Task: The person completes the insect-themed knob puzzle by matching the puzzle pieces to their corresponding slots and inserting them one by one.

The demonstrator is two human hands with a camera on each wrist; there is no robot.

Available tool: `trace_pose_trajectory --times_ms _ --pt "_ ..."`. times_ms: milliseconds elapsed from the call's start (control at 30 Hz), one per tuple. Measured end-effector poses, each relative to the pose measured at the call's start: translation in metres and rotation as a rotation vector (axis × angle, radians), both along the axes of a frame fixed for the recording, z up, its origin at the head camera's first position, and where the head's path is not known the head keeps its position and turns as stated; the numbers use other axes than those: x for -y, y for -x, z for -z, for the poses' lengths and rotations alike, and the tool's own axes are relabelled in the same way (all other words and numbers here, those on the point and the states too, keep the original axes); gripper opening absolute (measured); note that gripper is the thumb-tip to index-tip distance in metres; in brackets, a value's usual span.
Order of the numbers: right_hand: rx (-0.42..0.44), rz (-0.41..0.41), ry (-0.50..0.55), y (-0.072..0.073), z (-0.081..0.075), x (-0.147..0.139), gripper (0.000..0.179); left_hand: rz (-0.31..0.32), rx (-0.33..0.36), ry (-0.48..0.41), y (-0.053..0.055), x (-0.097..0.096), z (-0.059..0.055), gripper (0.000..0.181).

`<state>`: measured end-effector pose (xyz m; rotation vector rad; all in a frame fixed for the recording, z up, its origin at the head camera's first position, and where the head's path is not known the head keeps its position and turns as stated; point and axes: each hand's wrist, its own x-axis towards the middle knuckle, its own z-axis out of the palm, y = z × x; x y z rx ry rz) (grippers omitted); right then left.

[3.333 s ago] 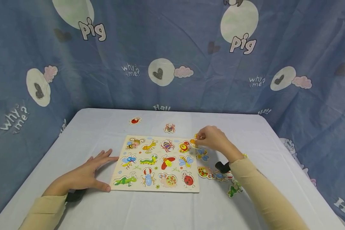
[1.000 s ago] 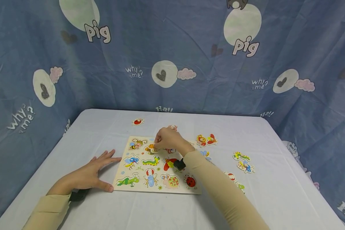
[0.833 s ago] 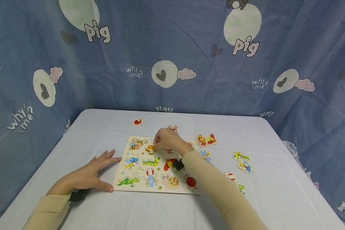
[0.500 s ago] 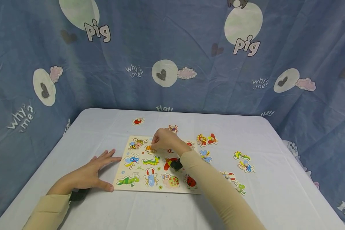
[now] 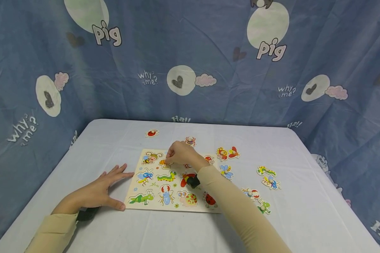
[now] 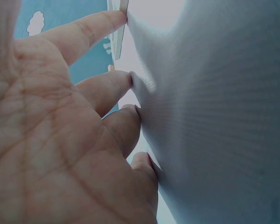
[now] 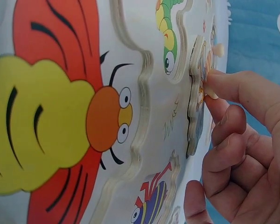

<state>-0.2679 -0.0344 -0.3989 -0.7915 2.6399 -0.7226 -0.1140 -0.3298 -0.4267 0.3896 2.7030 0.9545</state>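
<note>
A wooden insect puzzle board [image 5: 154, 207] lies on the white table. My right hand [image 5: 182, 153] pinches the small peg of an orange-striped insect puzzle piece [image 5: 163, 163] between thumb and forefinger. In the right wrist view this piece [image 7: 195, 88] sits at its recess with its thick edge standing above the board face, the other fingers of the right hand [image 7: 245, 135] curled beside it. My left hand [image 5: 96, 191] is spread on the table, thumb and forefinger tips at the board's left edge. The left wrist view shows the left hand [image 6: 60, 126] with fingertips down on the cloth.
Loose pegged pieces lie around the board: a ladybug [image 5: 152, 133] and a spider [image 5: 190, 141] behind it. To the right are a red-winged fly [image 5: 233, 153], a dragonfly [image 5: 226, 172], a caterpillar [image 5: 266, 171], a mosquito [image 5: 270, 182] and a grasshopper [image 5: 264, 206]. A blue patterned curtain hangs behind.
My right hand has carried the orange-striped piece from the board's right side to its top row, then shifted slightly left and settled it lower. My left hand has stayed at the left edge.
</note>
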Motion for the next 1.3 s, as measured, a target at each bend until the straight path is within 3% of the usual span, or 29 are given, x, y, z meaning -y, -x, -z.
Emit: trace_pose_trajectory --times_ms 1300 --pt "0.044 0.017 0.021 0.0022 0.0038 0.0003 0.017 0.002 0.005 0.004 0.0006 0.0012 0.0007 0.112"
